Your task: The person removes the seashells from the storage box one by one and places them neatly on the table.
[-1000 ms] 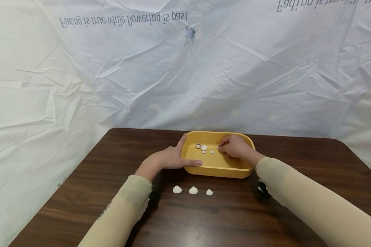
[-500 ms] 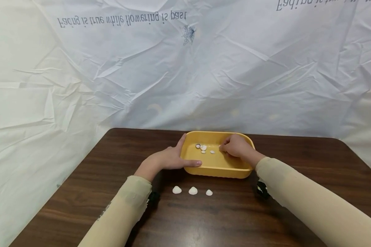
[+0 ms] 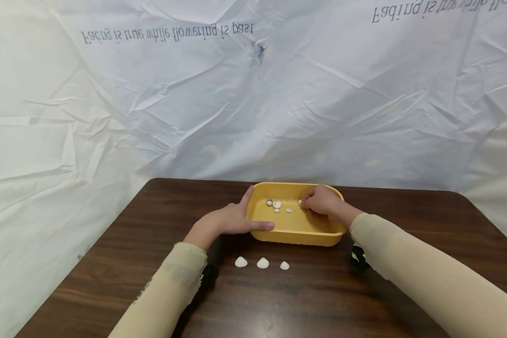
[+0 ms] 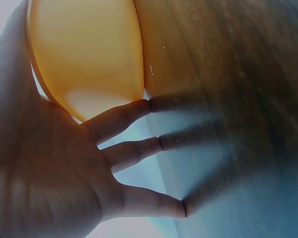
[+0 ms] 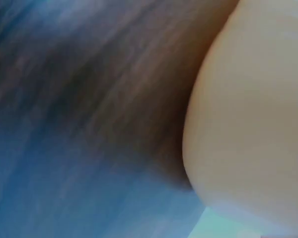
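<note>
A yellow rectangular tray (image 3: 295, 238) stands on the dark table. My left hand (image 3: 228, 219) braces its left end, the thumb lying along the near rim. In the left wrist view, that hand's (image 4: 49, 163) fingers are spread and fairly straight, several fingertips touching the table. My right hand (image 3: 323, 202) reaches inside the tray's right half and pinches a small white seashell (image 3: 300, 203), mostly covered by the fingertips. Several more shells (image 3: 276, 205) lie loose in the tray's left half. The right wrist view shows a blurred tray wall (image 5: 253, 119), not the hand.
Three white seashells (image 3: 263, 263) lie in a row on the wooden table (image 3: 321, 300), in front of the tray. A white printed cloth (image 3: 253, 117) hangs behind the table's far edge and along the left.
The right fingertips have shifted slightly right inside the tray, and the pinched shell shows a little at their tips. My left hand keeps its place. The head view has tilted slightly.
</note>
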The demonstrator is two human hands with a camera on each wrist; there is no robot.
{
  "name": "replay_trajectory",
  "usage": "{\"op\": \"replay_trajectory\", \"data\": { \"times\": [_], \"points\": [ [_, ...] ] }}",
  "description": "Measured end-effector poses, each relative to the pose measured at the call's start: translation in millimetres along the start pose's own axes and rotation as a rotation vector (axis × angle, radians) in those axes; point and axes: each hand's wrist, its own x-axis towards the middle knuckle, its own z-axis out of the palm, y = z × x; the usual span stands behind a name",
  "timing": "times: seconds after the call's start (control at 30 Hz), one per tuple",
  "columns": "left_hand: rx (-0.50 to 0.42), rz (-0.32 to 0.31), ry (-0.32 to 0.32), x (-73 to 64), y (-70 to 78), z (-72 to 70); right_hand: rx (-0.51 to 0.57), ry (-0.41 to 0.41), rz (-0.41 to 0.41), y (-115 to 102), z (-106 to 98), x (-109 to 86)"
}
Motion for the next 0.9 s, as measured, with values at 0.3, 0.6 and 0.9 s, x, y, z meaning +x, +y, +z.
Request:
{"op": "replay_trajectory", "data": {
  "times": [0.3,0.6,0.9],
  "points": [
    [0.01,0.012,0.0,2.5,-1.1,2.2,0.093,-0.09,-0.035,-20.4,-20.0,-25.2],
    [0.006,-0.004,0.005,0.9,1.2,-1.7,0.143,-0.226,-0.151,-34.6,-41.7,-70.6],
    [0.003,0.005,0.004,0.5,1.2,-1.0,0.22,-0.384,-0.159,-15.5,-21.1,-115.9]
  ]
}}
